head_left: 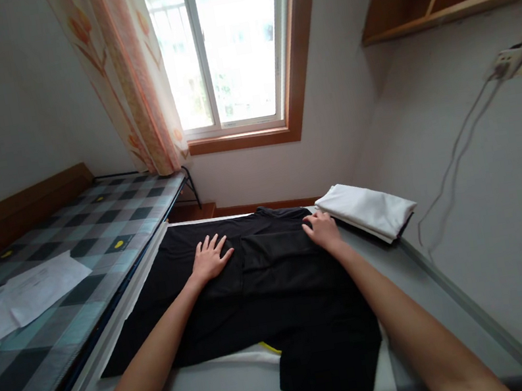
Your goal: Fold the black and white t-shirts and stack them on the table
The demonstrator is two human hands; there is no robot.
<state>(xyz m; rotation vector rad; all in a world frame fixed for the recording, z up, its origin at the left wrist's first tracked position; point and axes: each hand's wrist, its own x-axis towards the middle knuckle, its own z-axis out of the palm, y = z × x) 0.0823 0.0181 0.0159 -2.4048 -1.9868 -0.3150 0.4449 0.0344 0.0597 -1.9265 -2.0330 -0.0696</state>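
garment (303, 298): black | cloth (368, 209): white | mattress (80, 224): teal-grey-black check | curtain (140, 102): cream, orange-flowered | table (217, 384): grey

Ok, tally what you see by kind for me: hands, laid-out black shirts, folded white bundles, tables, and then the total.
Hands: 2 (left hand, right hand)
Black shirt: 1
Folded white bundle: 1
Table: 1
Total: 5

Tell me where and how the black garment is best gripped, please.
Perhaps take the black garment by its sleeve-like part, from the near side: its end overhangs the table, so both faces seem reachable; the rest lies mostly flat.
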